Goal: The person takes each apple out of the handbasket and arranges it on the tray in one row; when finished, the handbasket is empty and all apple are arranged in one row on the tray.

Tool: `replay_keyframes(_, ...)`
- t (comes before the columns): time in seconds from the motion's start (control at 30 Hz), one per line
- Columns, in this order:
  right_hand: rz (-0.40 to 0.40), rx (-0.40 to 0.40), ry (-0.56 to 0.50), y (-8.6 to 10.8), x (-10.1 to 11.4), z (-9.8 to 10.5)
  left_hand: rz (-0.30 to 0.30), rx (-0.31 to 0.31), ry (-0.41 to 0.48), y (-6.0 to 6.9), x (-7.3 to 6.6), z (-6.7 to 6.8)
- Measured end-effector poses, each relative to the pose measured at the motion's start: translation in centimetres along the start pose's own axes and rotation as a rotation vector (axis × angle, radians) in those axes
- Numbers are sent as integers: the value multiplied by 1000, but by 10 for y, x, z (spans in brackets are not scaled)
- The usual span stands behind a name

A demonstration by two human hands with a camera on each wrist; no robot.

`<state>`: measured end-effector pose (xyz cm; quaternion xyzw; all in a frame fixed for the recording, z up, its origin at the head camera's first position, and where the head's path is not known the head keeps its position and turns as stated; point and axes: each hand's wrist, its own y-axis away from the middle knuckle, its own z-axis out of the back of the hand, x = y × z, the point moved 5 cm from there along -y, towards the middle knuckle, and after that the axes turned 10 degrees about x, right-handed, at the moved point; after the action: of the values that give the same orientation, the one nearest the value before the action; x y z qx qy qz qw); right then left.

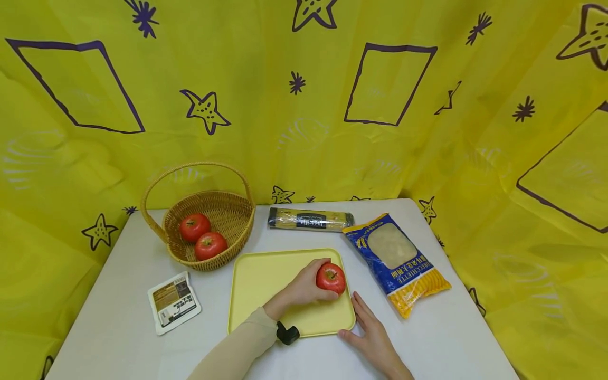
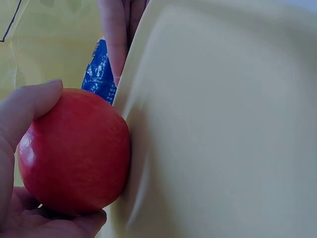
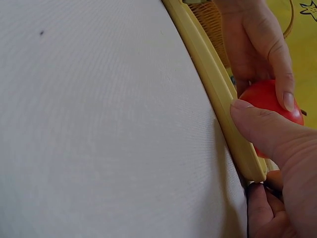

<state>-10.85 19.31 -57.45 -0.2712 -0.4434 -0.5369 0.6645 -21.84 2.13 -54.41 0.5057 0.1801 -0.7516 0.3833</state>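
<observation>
A red apple (image 1: 330,279) is at the right side of the yellow tray (image 1: 266,285), and my left hand (image 1: 304,285) grips it from the left. In the left wrist view the thumb and fingers curl round the apple (image 2: 77,151) beside the tray (image 2: 223,124). My right hand (image 1: 374,335) touches the tray's lower right corner, its fingers along the right edge and its thumb at the front edge. The right wrist view shows this thumb of the right hand (image 3: 282,144) on the tray's rim (image 3: 218,94), other fingers lower at the corner.
A wicker basket (image 1: 237,221) with two red apples (image 1: 210,246) stands at the back left. A white packet (image 1: 174,303) lies left of the tray. Behind it lies a spaghetti pack (image 1: 311,219), and a blue and yellow pasta bag (image 1: 396,261) lies to the right. A yellow curtain surrounds the table.
</observation>
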Motion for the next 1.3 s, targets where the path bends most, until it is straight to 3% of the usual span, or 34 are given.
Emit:
replay_keyframes(0.63,58,-32,58,1,1,1,-1,2,0,-1,-3,-3)
replay_keyframes(1.13,37,-22,46,1,2,2,-1,-4,-21,0,-5,-3)
replay_keyframes(1.3,23,-16,44,0,2,1,12,-22,-14,3,-7,4)
